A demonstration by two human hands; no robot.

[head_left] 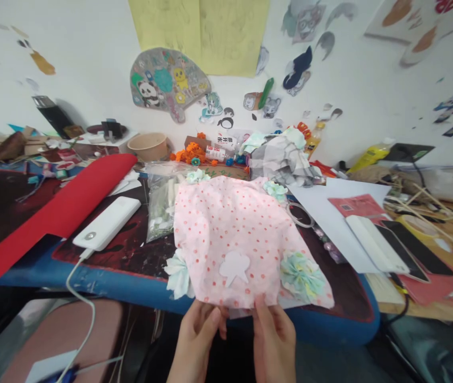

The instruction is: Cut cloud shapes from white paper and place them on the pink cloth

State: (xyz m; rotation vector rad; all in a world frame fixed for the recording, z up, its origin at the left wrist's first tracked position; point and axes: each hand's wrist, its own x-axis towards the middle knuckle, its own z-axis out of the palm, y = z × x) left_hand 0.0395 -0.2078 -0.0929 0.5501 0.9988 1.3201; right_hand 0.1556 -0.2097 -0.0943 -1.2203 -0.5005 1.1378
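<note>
A pink cloth with red dots (246, 223) hangs over the front edge of the table, its near side drawn toward me. Ruffled pale-green fabric flowers (304, 276) sit at its corners. A white cloud-shaped piece (235, 267) lies on the cloth near its lower middle. My left hand (201, 327) grips the near edge left of centre, its fingers curled under the cloth. Right of centre, my right hand (269, 324) pinches the same edge, thumb on top. A strip of clear plastic (239, 313) shows between the hands under the hem.
Left of the cloth are a clear bag (161, 213), a white power bank (107, 223) with a cable, and a long red sheet (67, 207). White paper (342, 234) and phones (404, 250) lie right. A tape ring (149, 146) and orange flowers (192, 153) stand behind.
</note>
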